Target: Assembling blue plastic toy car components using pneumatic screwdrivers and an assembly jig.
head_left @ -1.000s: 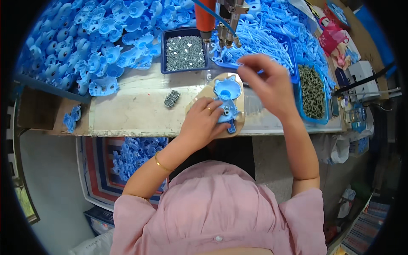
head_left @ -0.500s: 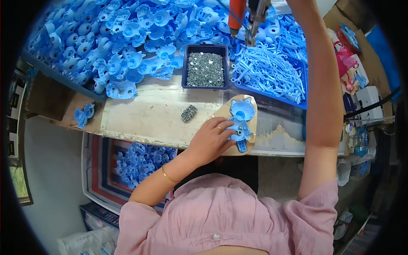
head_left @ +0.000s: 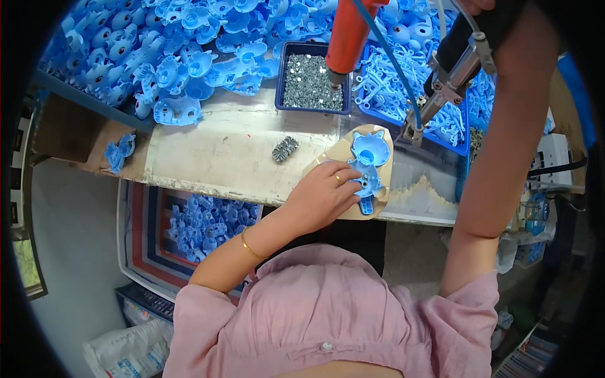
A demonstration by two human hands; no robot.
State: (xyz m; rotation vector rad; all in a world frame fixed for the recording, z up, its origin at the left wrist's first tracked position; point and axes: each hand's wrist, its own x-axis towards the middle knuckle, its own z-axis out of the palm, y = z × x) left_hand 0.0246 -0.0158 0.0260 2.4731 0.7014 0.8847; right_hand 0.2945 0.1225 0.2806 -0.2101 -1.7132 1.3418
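Observation:
My left hand (head_left: 328, 192), with a ring and a bracelet, rests its fingers on a blue plastic toy shell (head_left: 370, 150). They press its lower half, where a small round fitting shows. Under the shell lies a tan holding board (head_left: 340, 151) at the table's front edge. At the top edge my right hand (head_left: 480, 5) shows only its bent fingers, by a black tool with a metal cylinder (head_left: 450, 85); the picture's edge cuts the hand off. Left of this tool hangs an orange-red power screwdriver (head_left: 348, 38), its tip in front of the screw tray.
A dark blue tray (head_left: 279, 82) holds small screws; a blue basket (head_left: 441, 142) holds thin blue parts. Blue shells (head_left: 189, 63) are heaped behind. A clump of dark metal pieces (head_left: 285, 149) lies on the worktable (head_left: 233, 157). A lined bin (head_left: 135, 233) with blue parts stands below left.
The screwdriver and the black tool have come down and nearer. My right arm has bent outward, and its fingers now show at the top. My left hand stays on the shell.

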